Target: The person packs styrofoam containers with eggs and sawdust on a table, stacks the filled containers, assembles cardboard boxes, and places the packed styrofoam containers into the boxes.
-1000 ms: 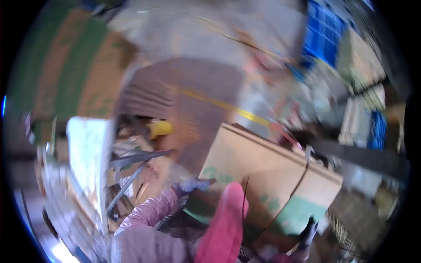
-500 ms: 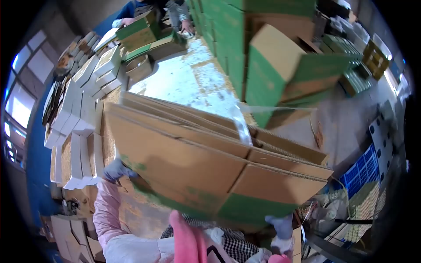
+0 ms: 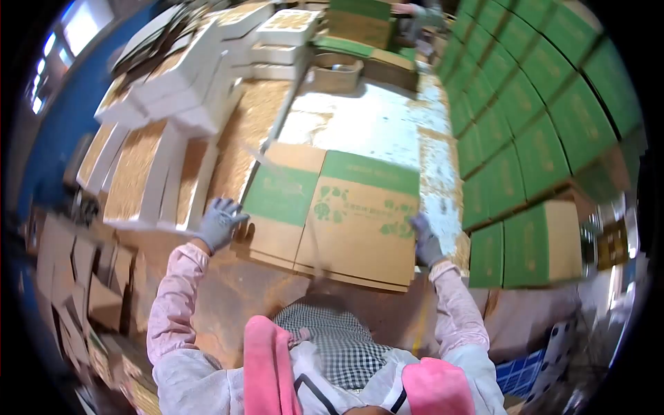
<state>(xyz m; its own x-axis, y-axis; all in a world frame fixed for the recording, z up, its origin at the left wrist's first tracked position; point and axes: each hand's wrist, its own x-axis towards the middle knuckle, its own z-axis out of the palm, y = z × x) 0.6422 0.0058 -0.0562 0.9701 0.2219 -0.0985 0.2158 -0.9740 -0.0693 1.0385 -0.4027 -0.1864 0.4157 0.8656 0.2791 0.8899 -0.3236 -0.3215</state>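
Observation:
A stack of flattened cardboard boxes (image 3: 360, 228), brown with green bands and printed green leaves, lies on the white table (image 3: 353, 124) at its near end. My left hand (image 3: 221, 223), in a grey glove, is beside the stack's left edge with its fingers spread. At the right edge of the stack is my right hand (image 3: 425, 238), also gloved in grey, with its fingers extended along the side. A pale strap crosses the top of the cardboard.
White foam trays (image 3: 180, 83) are piled on the left. Green boxes (image 3: 539, 104) form a tall stack on the right. A round brown container (image 3: 335, 72) stands at the table's far end, near a co-worker's arm (image 3: 422, 17). Folded cardboard (image 3: 69, 270) lies lower left.
The flattened boxes were held up between my hands and now lie flat on the table. Both hands have loosened at their sides. The view has turned from the floor to the table.

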